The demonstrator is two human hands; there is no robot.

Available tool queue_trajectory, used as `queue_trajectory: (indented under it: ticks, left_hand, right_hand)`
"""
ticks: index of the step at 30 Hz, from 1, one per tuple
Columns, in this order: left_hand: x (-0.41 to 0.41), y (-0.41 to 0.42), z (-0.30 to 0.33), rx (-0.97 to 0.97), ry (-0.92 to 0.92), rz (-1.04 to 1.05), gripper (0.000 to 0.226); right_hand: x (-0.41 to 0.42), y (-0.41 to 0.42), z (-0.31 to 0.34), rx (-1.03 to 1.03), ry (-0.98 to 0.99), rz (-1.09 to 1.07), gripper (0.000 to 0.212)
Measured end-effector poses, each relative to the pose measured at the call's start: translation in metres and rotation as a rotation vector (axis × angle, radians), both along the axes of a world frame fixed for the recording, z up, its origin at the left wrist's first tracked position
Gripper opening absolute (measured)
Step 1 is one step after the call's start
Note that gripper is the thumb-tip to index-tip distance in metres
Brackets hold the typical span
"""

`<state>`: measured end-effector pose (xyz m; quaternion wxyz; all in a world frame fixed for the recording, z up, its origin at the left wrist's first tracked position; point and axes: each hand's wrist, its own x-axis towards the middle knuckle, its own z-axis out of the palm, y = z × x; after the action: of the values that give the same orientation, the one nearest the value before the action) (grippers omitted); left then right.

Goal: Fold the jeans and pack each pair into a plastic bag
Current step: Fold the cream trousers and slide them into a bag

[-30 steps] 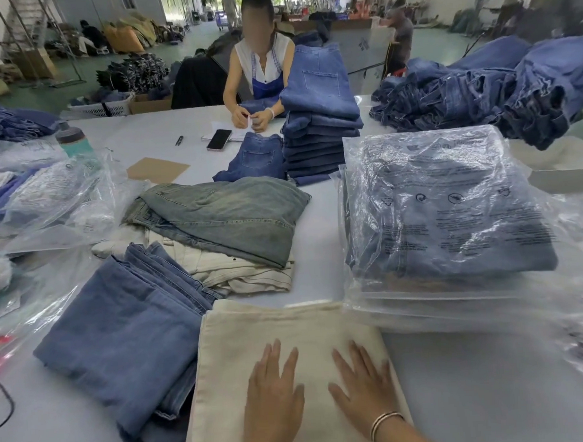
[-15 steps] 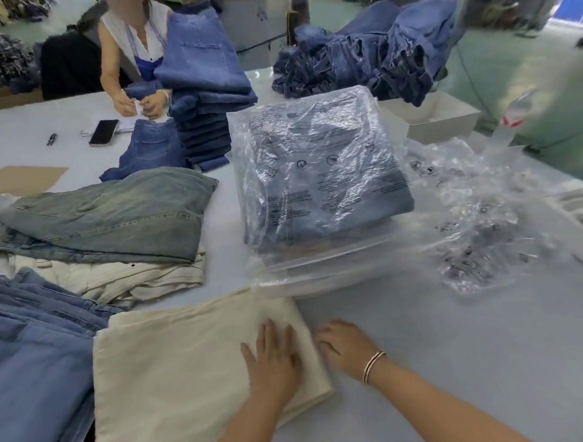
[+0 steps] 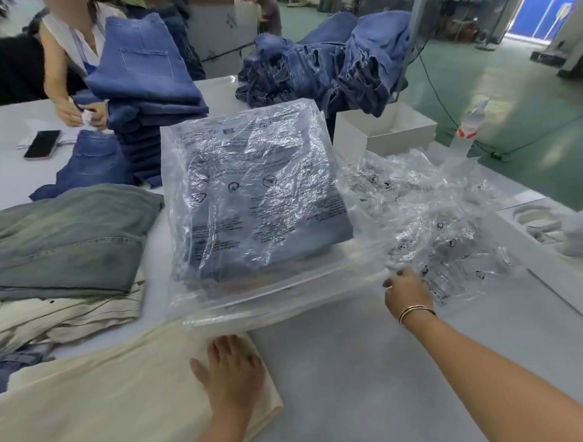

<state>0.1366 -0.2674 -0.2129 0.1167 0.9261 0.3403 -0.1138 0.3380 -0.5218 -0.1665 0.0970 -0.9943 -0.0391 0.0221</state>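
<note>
Head view shows us pressing our left hand [image 3: 235, 373] flat, fingers spread, on the right end of the folded cream jeans [image 3: 124, 402], which lie at the near left of the white table [image 3: 340, 369] with their long axis running left to right. Our right hand [image 3: 407, 291] reaches out to the right and far side, at the near edge of the loose heap of empty plastic bags [image 3: 443, 221]; its fingers are curled at the film, but we cannot tell whether they already pinch a bag or only touch it. What matters for the coming move, we judge, is this: the bags lie to the right of and beyond the cream jeans, well apart from them, with bare table between, so the right hand is the nearer one to fetch a bag while the left keeps the fold flat. A bag would then have to come back leftward and open toward the jeans' right end. Between the two hands, farther off, stands the stack of packed bags [image 3: 259, 205]; the top one holds a folded blue pair. A white box [image 3: 380, 133] behind it shows nothing inside from here. Unpacked folded jeans [image 3: 67, 240] wait at the left.
</note>
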Motion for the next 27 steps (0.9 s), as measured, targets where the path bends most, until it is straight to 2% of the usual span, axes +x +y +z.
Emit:
queue_trajectory:
  ticks: [2, 4, 8, 11, 15, 19, 20, 22, 25, 27]
  left_hand:
    - [0.009, 0.005, -0.001, 0.015, 0.025, 0.056, 0.059]
    - [0.012, 0.006, -0.002, 0.036, 0.023, 0.075, 0.056]
    - [0.013, 0.001, -0.005, 0.085, -0.081, 0.068, 0.043]
    - [0.010, -0.001, -0.013, 0.080, -0.183, 0.071, 0.040]
    - [0.011, 0.000, -0.024, 0.164, -0.286, 0.095, 0.038]
    - [0.013, 0.001, -0.027, 0.173, -0.352, 0.119, 0.039]
    - [0.013, 0.001, -0.025, 0.157, -0.353, 0.130, 0.039]
    - [0.012, 0.002, -0.021, 0.134, -0.347, 0.139, 0.041]
    - [0.009, 0.009, -0.011, 0.040, -0.168, 0.142, 0.047]
    - [0.011, 0.015, -0.007, -0.031, -0.102, 0.195, 0.047]
  right_hand:
    - [0.025, -0.002, 0.004, -0.012, -0.065, -0.018, 0.024]
    - [0.049, -0.001, 0.009, 0.025, -0.068, -0.059, 0.026]
    - [0.082, -0.005, 0.012, -0.294, 0.124, 0.056, 0.051]
    - [0.092, -0.012, 0.013, -0.457, 0.216, 0.100, 0.060]
    - [0.086, -0.015, 0.005, -0.640, 0.180, 0.119, 0.039]
    - [0.077, -0.014, 0.004, -0.554, 0.179, 0.073, 0.035]
    - [0.076, -0.012, 0.008, -0.511, 0.157, 0.043, 0.031]
    - [0.072, -0.012, 0.022, -0.276, 0.008, -0.038, 0.031]
    - [0.046, -0.011, 0.044, 0.370, -0.316, -0.141, 0.034]
    - [0.005, 0.005, 0.052, 0.756, -0.366, -0.120, 0.028]
